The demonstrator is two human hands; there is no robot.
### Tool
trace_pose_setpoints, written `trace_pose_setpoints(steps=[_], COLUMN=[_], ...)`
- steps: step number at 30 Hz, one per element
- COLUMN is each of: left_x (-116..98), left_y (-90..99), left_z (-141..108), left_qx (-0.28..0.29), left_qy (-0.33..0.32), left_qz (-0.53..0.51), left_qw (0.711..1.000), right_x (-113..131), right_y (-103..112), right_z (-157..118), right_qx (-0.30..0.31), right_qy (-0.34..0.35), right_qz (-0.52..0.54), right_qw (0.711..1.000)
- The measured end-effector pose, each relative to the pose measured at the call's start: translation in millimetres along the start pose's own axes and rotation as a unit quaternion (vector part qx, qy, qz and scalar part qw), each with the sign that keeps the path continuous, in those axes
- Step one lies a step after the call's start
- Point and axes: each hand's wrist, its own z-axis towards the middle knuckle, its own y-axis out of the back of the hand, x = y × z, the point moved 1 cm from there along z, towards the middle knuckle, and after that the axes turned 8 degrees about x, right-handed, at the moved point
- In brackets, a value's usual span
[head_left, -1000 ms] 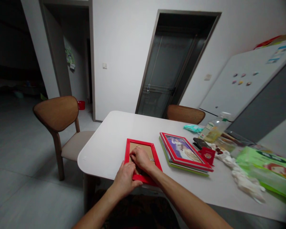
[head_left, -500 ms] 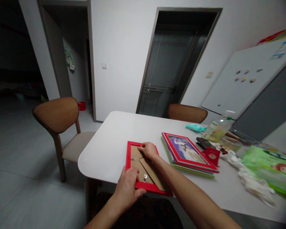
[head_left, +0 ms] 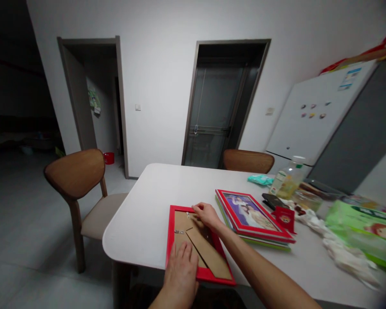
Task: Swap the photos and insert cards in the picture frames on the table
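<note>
A red picture frame lies face down at the table's near edge, its brown backing board and stand flap showing. Small metal clips sit on the backing. My left hand rests flat over the frame's lower left part, fingers stretched out on the board. At the top edge, my right hand has its fingers pressed together near a metal clip; whatever they grip is too small to make out. To the right, a stack of frames is topped by a red frame with a photo.
The white table also bears a bottle, a teal packet, a dark object, a red card, crumpled white tissue and a green package. Wooden chairs stand left and behind.
The view has tilted upward. My left hand has shifted from the frame's lower rim onto the backing board. My right hand has moved to the frame's top edge, uncovering a metal clip.
</note>
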Motion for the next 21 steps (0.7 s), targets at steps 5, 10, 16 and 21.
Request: trace_pose_setpoints(steps=[5,10,16,21], left_x=[15.6,-3.4,-49.9,-59.1], left_y=[9.3,45.8,73.0,83.2], left_z=[-0.4,10.8,38.7,77.4], left_qx=[-0.063,-0.233,-0.312,-0.223], left_qy=[-0.034,-0.038,-0.048,-0.062], left_qz=[-0.059,-0.350,-0.567,-0.655], left_qw=[0.996,0.907,0.761,0.720], right_x=[-5.9,0.2,27.1,5.3], right_y=[43.4,7.8,-7.0,113.8], right_z=[-32.9,-78.9,-90.1,-67.5], right_qx=[-0.053,-0.013,-0.001,-0.076], right_qy=[-0.014,-0.053,0.017,-0.020], right_qz=[0.150,0.279,0.509,0.345], right_qw=[0.987,0.959,0.861,0.935])
